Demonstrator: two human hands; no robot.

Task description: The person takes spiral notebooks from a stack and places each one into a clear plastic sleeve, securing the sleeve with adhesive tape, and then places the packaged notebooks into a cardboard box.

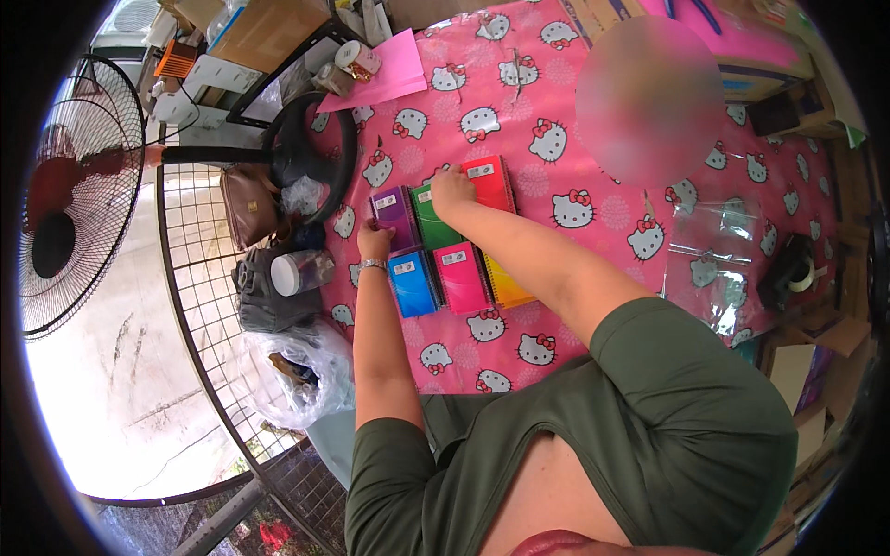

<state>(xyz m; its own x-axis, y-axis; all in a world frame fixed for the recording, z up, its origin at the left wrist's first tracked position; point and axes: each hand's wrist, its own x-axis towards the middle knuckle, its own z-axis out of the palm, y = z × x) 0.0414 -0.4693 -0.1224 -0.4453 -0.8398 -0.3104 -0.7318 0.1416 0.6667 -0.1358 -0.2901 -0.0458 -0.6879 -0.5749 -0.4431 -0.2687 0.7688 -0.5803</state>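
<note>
Several small spiral notebooks lie in two rows. The far row has a purple notebook [395, 215], a green notebook [428, 211] and a red notebook [491, 185]. Nearer to me are a blue notebook [413, 285], a pink notebook [462, 278] and a yellow notebook [506, 284], the last partly hidden by my right forearm. My left hand [374, 241] pinches the outer left edge of the purple notebook. Curled fingers of my right hand [453, 192] press on the green notebook's upper right, beside the red one; the fingertips are partly hidden.
A pink patterned cover [607, 278] spreads over the table. Along its left side are a steering wheel [315, 153], a clear jar [301, 271] and a plastic bag [301, 371]. A tape dispenser [790, 271] stands at the right. Beyond the wire grid is a fan [79, 195].
</note>
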